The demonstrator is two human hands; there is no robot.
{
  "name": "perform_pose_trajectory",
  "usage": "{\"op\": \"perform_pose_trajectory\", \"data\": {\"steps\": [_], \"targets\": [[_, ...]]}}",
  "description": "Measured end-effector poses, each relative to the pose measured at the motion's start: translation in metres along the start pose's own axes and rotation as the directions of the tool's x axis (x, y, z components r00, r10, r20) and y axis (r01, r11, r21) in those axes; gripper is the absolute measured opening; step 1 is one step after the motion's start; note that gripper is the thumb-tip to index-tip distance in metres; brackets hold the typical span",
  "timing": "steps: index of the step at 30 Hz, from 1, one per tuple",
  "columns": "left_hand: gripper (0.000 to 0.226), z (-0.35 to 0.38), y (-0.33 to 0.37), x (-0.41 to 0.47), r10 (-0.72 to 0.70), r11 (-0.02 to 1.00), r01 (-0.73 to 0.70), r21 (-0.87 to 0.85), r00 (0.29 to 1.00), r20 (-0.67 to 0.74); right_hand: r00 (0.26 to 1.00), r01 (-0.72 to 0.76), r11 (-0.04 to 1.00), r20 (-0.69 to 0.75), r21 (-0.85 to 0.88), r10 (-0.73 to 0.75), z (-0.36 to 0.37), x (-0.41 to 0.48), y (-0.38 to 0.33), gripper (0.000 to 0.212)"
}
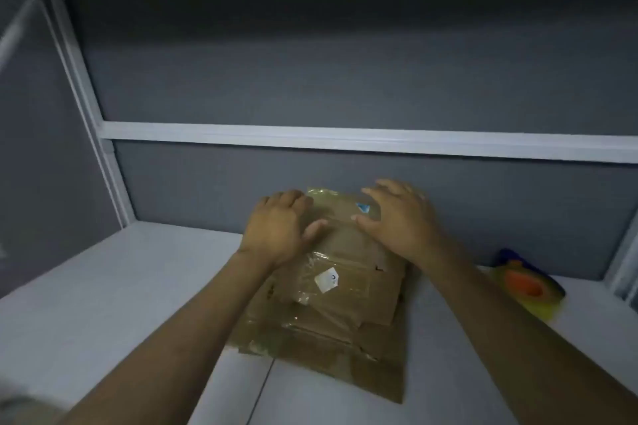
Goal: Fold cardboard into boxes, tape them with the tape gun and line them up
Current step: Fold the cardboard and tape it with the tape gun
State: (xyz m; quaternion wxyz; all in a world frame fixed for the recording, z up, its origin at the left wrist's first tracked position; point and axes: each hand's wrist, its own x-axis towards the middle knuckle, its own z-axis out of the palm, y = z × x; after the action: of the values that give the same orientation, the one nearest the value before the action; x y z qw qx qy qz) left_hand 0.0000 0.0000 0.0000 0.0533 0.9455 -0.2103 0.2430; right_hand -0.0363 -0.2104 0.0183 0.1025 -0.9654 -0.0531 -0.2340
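Reaching across the surface (103,304), my forearms run along either side of the cardboard stack (331,331), which lies flat at the middle, its taped pieces overlapping, one bearing a white sticker (327,279). At the stack's far end my left hand (276,224) curls its fingers over the left edge, thumb lying on top. My right hand (400,217) rests on the far right corner, fingers spread. The tape gun (528,283), blurred, lies well apart to the right, against the grey partition (345,62).

Dim, bluish light, no clear source. Everything is soft; the post (80,79) left of the cardboard (348,248) smears. Weak glare on the cardboard's tape (322,192); corners darken.
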Motion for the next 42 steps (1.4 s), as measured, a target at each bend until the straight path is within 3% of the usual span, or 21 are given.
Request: {"op": "perform_pose_trajectory", "data": {"steps": [2,7,12,15,19,22,26,33,38,40,42], "targets": [[0.081,0.011,-0.011,-0.002,0.024,0.997,-0.022,-0.074,1.000,0.019,1.000,0.003,1.000,0.030,-0.008,-0.003,0.017,0.000,-0.007,0.063],[0.072,0.062,-0.036,-0.012,0.022,0.967,-0.019,-0.255,1.000,0.007,0.992,-0.088,0.995,0.095,0.042,0.084,0.062,-0.018,-0.014,0.067],[0.074,0.091,-0.038,-0.016,-0.073,0.815,0.125,-0.565,0.991,0.114,0.965,-0.213,0.977,0.164,0.028,0.206,0.089,-0.035,-0.010,0.074],[0.081,0.106,-0.037,-0.010,-0.128,0.685,0.209,-0.699,0.978,0.166,0.962,-0.251,0.967,0.123,0.049,0.244,0.101,-0.038,-0.002,0.085],[0.085,0.114,-0.036,0.001,-0.176,0.632,0.333,-0.700,0.941,0.289,0.949,-0.298,0.949,0.140,0.105,0.282,0.119,-0.039,-0.002,0.086],[0.085,0.120,-0.037,0.011,-0.190,0.664,0.365,-0.652,0.926,0.325,0.944,-0.316,0.933,0.157,0.171,0.291,0.136,-0.044,0.003,0.097],[0.040,0.120,-0.030,0.016,-0.119,0.592,0.392,-0.705,0.907,0.405,0.919,-0.392,0.852,0.190,0.346,0.346,0.158,-0.057,0.014,0.074],[0.073,0.115,-0.012,0.022,-0.155,0.459,0.415,-0.786,0.908,0.389,0.885,-0.457,0.750,0.158,0.478,0.439,0.168,-0.074,0.026,0.077],[0.043,0.094,0.001,0.030,-0.056,0.654,0.223,-0.723,0.967,0.248,0.878,-0.460,0.723,0.140,0.516,0.458,0.162,-0.080,0.030,0.075],[0.045,0.087,0.010,0.031,-0.010,0.661,0.141,-0.737,0.984,0.179,0.886,-0.447,0.730,0.147,0.517,0.439,0.157,-0.079,0.032,0.071],[0.056,0.080,0.019,0.032,0.013,0.602,0.114,-0.790,0.988,0.153,0.891,-0.433,0.713,0.140,0.552,0.432,0.149,-0.076,0.035,0.075]]}}
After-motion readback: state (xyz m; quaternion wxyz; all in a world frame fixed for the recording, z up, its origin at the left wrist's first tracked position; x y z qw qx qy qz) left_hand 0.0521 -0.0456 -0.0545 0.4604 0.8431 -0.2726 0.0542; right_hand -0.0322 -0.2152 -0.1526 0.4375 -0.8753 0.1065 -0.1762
